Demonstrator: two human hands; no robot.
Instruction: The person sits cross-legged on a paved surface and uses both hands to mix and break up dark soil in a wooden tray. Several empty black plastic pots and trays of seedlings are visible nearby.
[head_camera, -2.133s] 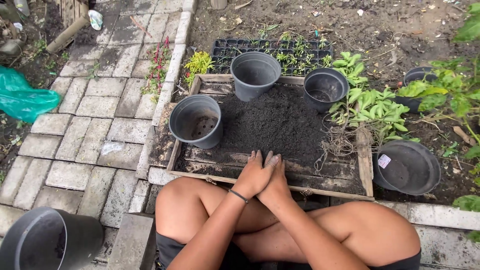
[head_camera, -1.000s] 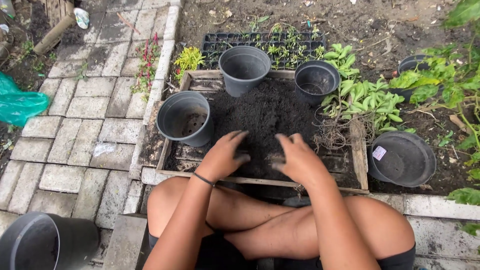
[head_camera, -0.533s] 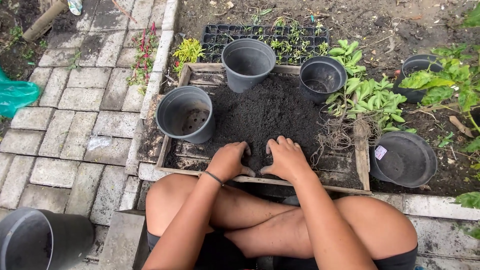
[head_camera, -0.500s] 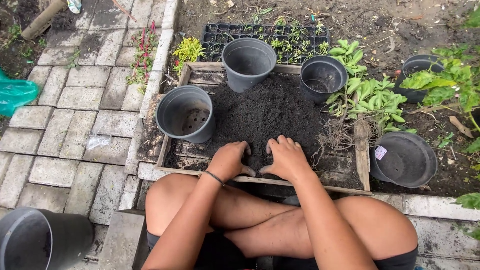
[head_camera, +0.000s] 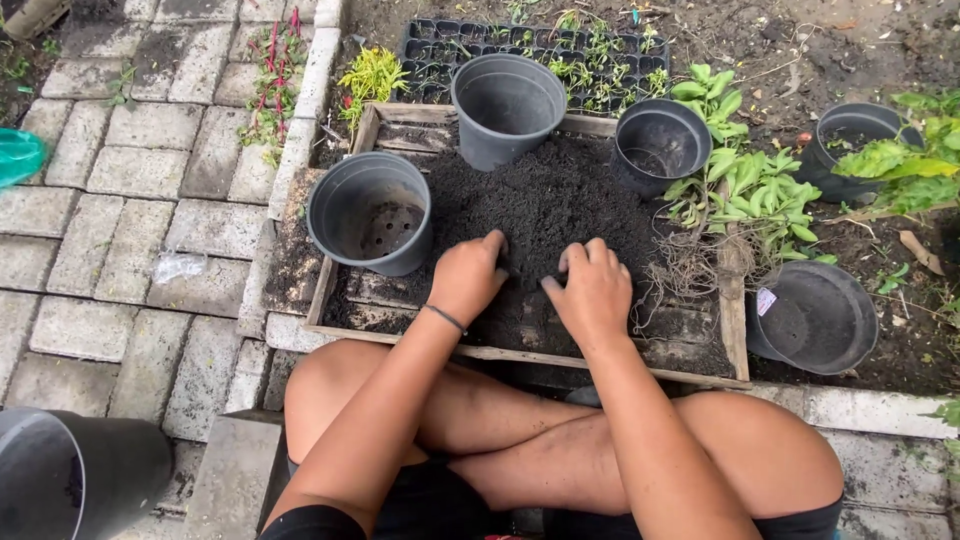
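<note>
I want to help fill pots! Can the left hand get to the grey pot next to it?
Probably yes. The left hand rests on the soil, and the empty grey pot stands just beside it with nothing between them.

1. We see one small label (head_camera: 767, 301): a pale, roughly rectangular sticker with reddish markings, stuck on the rim of the tipped black plastic pot (head_camera: 815, 320) at right.
</note>
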